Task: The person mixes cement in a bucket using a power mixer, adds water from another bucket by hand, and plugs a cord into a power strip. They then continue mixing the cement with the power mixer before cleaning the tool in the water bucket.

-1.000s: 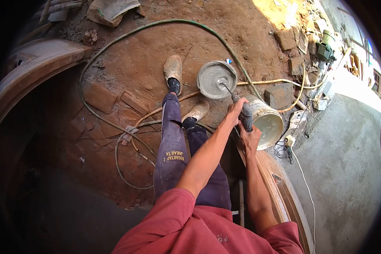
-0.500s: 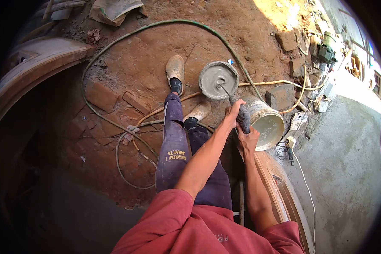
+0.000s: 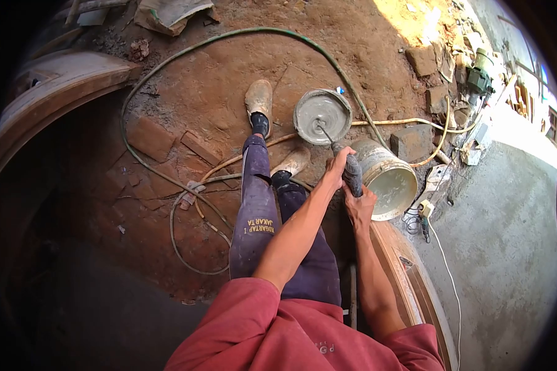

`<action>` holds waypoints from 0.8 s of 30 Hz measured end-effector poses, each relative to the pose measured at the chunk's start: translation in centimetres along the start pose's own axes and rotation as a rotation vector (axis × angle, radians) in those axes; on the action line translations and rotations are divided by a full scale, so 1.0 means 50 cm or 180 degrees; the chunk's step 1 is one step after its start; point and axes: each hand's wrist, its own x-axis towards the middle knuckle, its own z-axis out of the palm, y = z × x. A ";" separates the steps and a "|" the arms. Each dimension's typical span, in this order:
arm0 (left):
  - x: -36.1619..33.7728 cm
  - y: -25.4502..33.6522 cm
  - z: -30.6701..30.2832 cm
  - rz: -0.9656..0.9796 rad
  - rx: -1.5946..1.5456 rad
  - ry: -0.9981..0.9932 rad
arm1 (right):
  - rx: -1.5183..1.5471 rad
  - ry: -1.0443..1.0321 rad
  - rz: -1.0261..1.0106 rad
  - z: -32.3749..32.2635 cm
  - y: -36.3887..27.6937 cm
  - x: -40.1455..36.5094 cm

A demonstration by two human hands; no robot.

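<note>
Both grips stay clamped on the drill (image 3: 353, 175), left hand (image 3: 340, 163) ahead of right hand (image 3: 361, 204), its rod (image 3: 326, 133) inside the bucket (image 3: 296, 117) on the dirt (image 3: 216, 68). The grey mix's (image 3: 334, 110) swirl has changed shape, so stirring continues.

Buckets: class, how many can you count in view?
2: the mix bucket, where the rod dips in; the pale bucket, beside the right hand. Others may be hidden in shadow.

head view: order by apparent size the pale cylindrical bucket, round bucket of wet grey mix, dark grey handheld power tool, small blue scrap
1. pale bucket
2. bucket of grey mix
3. dark power tool, partly hidden
4. blue scrap
</note>
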 end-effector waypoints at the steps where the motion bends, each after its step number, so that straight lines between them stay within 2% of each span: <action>1: 0.008 0.005 -0.005 0.0076 0.0050 0.0011 | -0.0117 -0.0007 -0.0033 0.002 -0.002 0.001; 5: -0.006 0.009 -0.010 -0.0092 -0.0007 -0.0072 | -0.0079 0.0061 -0.0115 0.008 -0.011 -0.005; 8: -0.007 0.016 -0.013 0.0028 0.0043 0.0082 | 0.0063 0.0038 -0.0135 0.016 -0.002 -0.006; 14: -0.004 0.023 -0.025 -0.0064 -0.0162 -0.0058 | -0.0159 -0.0033 -0.0198 0.017 -0.016 -0.007; 19: -0.026 0.040 -0.019 0.0191 0.0051 0.0122 | -0.0040 -0.0048 -0.0082 0.023 -0.034 -0.004; 24: -0.014 0.055 -0.023 0.0114 -0.0006 -0.0198 | -0.0038 0.0060 -0.0246 0.026 -0.043 0.002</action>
